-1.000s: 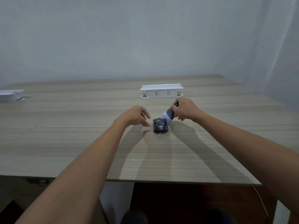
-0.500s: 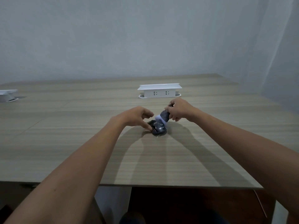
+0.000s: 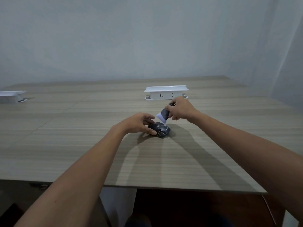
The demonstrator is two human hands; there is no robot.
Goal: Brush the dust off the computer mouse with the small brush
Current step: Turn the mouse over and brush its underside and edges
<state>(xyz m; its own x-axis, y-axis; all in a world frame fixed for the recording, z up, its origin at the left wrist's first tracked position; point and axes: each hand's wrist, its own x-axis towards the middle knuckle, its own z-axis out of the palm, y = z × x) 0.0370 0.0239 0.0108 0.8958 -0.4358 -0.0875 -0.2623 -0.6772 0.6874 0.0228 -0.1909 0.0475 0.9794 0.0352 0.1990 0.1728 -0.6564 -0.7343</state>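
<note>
A dark computer mouse (image 3: 161, 129) lies on the wooden table (image 3: 65, 145), turned sideways with pale specks on its shell. My left hand (image 3: 137, 122) grips its left side with thumb and fingers. My right hand (image 3: 179, 108) holds a small brush (image 3: 163, 115) with a dark grey body and pale bristles. The bristles point down and left, just above the mouse's far right end; whether they touch it is unclear. A few pale crumbs of dust (image 3: 166, 138) lie on the table beside the mouse.
A raised white socket box (image 3: 166, 92) stands just behind my right hand. Another white socket box (image 3: 11, 95) sits at the far left. The table's front edge (image 3: 147, 187) runs below my forearms, and a grey wall rises behind.
My left hand closed on the mouse and turned it sideways. My right hand lifted the brush up and to the right, off the mouse's top.
</note>
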